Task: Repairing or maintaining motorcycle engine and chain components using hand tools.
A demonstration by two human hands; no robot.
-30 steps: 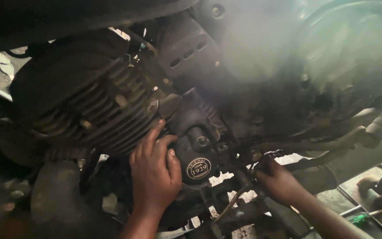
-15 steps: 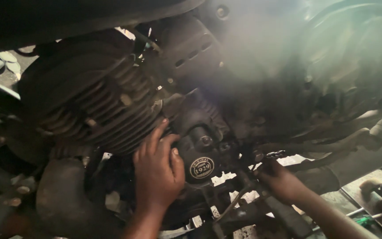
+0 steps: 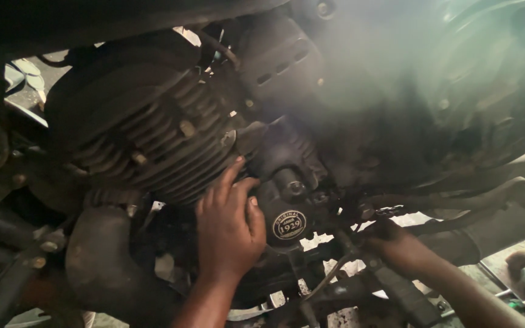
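A motorcycle engine (image 3: 262,121) fills nearly the whole view, black, grimy and dull, with a pale haze washing out its upper right part. On the left sits the finned cylinder (image 3: 147,127), its cooling ribs running in slanted rows with small bolt heads showing between them. Below it, at the near left, a thick, dusty exhaust pipe (image 3: 101,261) curves downward. Right of the cylinder, in the middle of the scene, lies the dark engine side cover (image 3: 287,182), ribbed at its top, with a short round boss and, just below that, a small round badge (image 3: 289,225) with a pale ring on black.

The left hand (image 3: 231,228) lies flat on the engine where the cylinder meets the side cover, fingers spread and mostly straight, fingertips touching the lowest fins and the cover's edge; it grips nothing. The badge is just beside its thumb side, to the right.

The right hand (image 3: 396,246) reaches under the engine at the near right, below a link of drive chain (image 3: 390,211). It seems curled around something thin and dark, but the shadow there is too deep to say what, or how tightly it closes.
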